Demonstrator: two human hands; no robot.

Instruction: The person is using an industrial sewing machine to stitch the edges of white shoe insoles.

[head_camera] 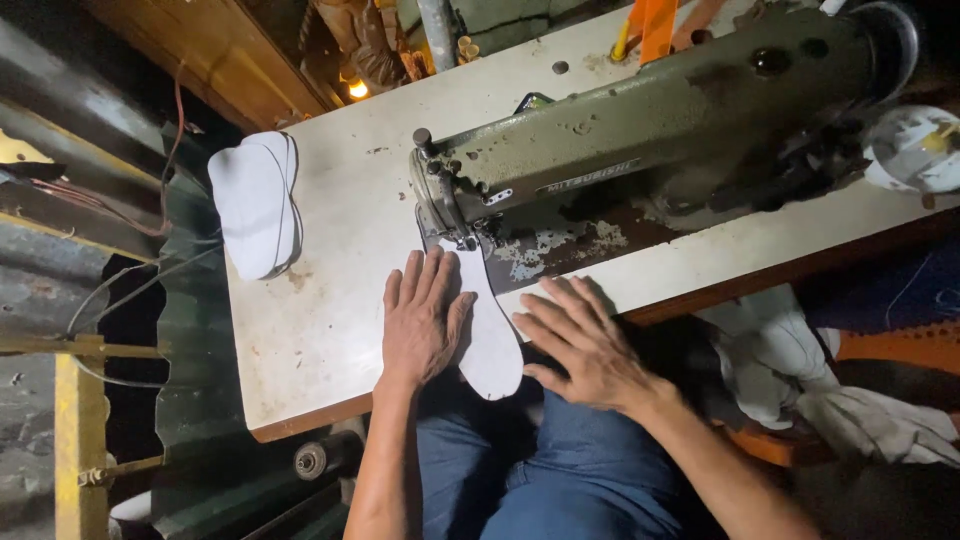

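A flat white piece (487, 320), long and rounded like a shoe insole, lies on the near part of the table (320, 320), with its far end under the needle area of the sewing machine (640, 130) and its near, wider end hanging a little over the table edge. Its surface looks smooth and matte, like thin foam or stiff fabric.

The left hand (422, 320) lies flat on the table with fingers spread and straight, palm down, pressing the left side of the white piece; it grips nothing, it only presses. The right hand (580, 345) is also open, fingers stretched toward the left, and it touches the right edge of the piece near the table edge; it holds nothing between the fingers.

The table top is pale, worn laminate with scratches, brown stains and a wooden edge. The sewing machine is heavy metal, grey-green, with dull paint, and the paint of its base plate is flaked in pale patches. At the far left of the table rests a stack of similar white pieces (256, 203), the same rounded shape, with thin dark edge lines.

Below the table the person's legs are in blue denim trousers (560, 470). At the right, near, a heap of crumpled white cloth (800, 370) lies low beside the table.
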